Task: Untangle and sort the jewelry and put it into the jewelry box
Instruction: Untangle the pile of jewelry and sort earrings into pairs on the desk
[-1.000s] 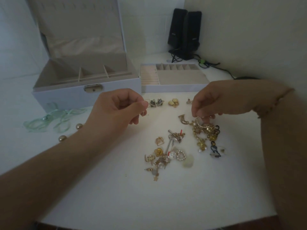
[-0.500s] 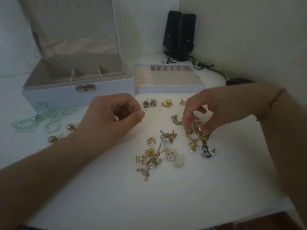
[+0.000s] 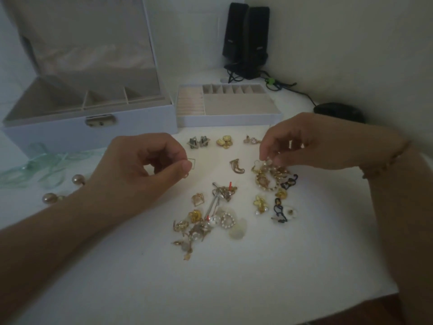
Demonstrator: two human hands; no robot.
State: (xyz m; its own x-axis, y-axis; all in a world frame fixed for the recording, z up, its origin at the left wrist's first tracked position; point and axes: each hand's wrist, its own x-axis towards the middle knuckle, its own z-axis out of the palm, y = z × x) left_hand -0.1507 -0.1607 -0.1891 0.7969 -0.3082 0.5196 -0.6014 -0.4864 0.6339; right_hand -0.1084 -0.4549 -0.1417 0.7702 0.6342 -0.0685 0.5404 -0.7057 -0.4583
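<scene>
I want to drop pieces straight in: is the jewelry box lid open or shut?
Open. The jewelry box has its lid standing upright behind it, and the divided compartments inside show, with no jewelry visible in them.

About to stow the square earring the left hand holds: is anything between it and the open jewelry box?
Nothing visible blocks it. The left hand pinches the square earring just in front of the jewelry box, whose lid stands up and whose compartments look empty. The star earrings lie off to the right.
</scene>
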